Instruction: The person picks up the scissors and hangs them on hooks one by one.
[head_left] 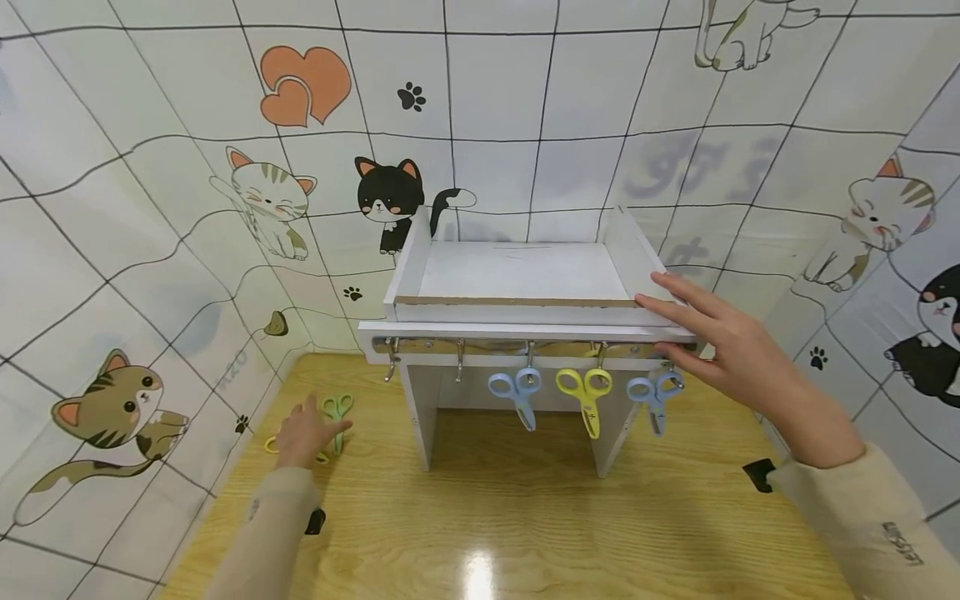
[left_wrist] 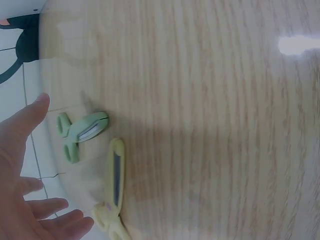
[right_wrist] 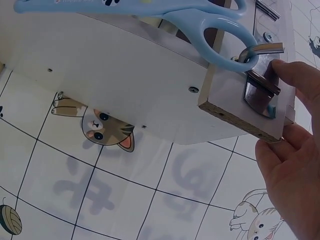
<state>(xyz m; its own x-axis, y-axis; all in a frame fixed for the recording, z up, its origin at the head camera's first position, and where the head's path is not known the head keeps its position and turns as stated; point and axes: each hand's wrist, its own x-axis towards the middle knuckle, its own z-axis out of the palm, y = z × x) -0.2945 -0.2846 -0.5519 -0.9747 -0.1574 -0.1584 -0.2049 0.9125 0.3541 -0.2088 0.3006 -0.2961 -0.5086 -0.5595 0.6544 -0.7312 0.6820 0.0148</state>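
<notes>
My right hand (head_left: 720, 342) grips the right end of a small white shelf (head_left: 517, 315), thumb at the front rail and fingers over the tray's corner. From the rail's hooks hang blue scissors (head_left: 522, 402), yellow scissors (head_left: 589, 404) and, beside my right thumb, another blue pair (right_wrist: 200, 37). The two leftmost hooks (head_left: 461, 360) carry nothing. At the far left my left hand (head_left: 300, 435) hovers with spread fingers near green scissors (left_wrist: 90, 127) and yellow scissors (left_wrist: 111, 185) lying on the table. In the head view it partly hides the yellow pair.
The shelf stands on two side panels (head_left: 420, 417) on a wood-grain table (head_left: 517, 517). Behind and at both sides hangs a white gridded sheet (head_left: 502, 92) printed with cats. Light glares off the table's front.
</notes>
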